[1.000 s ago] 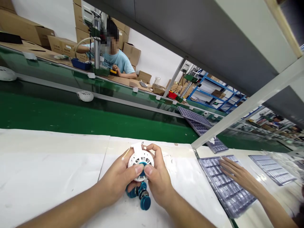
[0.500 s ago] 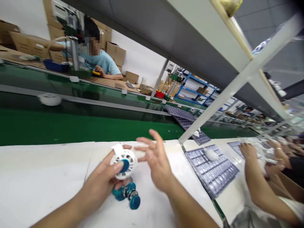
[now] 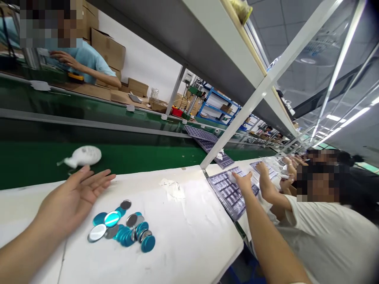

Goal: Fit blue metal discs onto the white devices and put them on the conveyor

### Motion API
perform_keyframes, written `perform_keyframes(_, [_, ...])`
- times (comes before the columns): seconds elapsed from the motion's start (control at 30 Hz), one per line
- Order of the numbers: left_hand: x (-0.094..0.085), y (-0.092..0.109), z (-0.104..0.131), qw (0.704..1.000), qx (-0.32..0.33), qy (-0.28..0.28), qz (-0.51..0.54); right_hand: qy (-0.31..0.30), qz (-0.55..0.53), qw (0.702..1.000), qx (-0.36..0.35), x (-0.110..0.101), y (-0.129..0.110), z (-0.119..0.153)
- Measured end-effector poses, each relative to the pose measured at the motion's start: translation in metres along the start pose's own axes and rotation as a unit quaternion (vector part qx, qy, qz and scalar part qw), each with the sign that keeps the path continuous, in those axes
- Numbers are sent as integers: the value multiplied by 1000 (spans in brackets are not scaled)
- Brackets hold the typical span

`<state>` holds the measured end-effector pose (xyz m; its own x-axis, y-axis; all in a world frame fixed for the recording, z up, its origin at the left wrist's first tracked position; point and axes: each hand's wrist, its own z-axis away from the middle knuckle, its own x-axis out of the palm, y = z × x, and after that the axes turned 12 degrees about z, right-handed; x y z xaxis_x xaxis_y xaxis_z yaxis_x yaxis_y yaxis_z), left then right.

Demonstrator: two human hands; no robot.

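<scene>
My left hand [image 3: 69, 197] is open, palm up, with its fingers spread and nothing in it, over the white table's left part. Just beyond its fingertips a white round part [image 3: 87, 156] with a short tail lies on the green belt. Blue and silver discs [image 3: 127, 234] are spread on the white surface to the right of this hand. My right hand [image 3: 243, 182] reaches to the dark compartment tray [image 3: 232, 195], its fingers at a white round piece [image 3: 231, 177] on the tray's upper part.
A crumpled white sheet [image 3: 173, 189] lies mid-table. A slanted white post [image 3: 233, 126] rises behind the tray to an overhead shelf. At right a person in a light shirt [image 3: 325, 225] sits close to my right arm. Across the belt another person in blue [image 3: 91, 59] works.
The white round part with the blue disc has left my left hand, which has opened and moved left. My right hand has moved right to the tray. The view has shifted right; more discs show.
</scene>
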<state>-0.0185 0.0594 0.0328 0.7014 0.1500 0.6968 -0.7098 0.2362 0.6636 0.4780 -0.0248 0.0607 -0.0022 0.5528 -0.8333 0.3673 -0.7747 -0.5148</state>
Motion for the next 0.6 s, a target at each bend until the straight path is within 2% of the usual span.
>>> perform_keyframes(0.1, [-1,-3,6,998,53,-23,-40,-21,30,999,-3,-3,-8,1])
perform_keyframes(0.2, [-1,-6,11,994,77,-31,-70,-26,34,998,-39,-8,-19,24])
perform_keyframes(0.3, [4,-8,20,989,62,-71,-114,-40,-8,992,-118,-5,-34,80])
perform_keyframes(0.37, [10,-10,28,984,22,-105,-144,-90,-67,975,-191,2,-51,134])
perform_keyframes(0.4, [13,-12,33,981,-1,-118,-155,-132,-107,958,-232,6,-61,163])
perform_keyframes(0.47, [20,-15,42,977,-41,-136,-162,-246,-252,879,-320,12,-85,218])
perform_keyframes(0.53, [25,-17,51,977,-87,-165,-106,-292,-298,836,-358,17,-108,261])
perform_keyframes(0.6, [28,-18,55,977,-117,-179,-8,-326,-314,806,-381,22,-121,285])
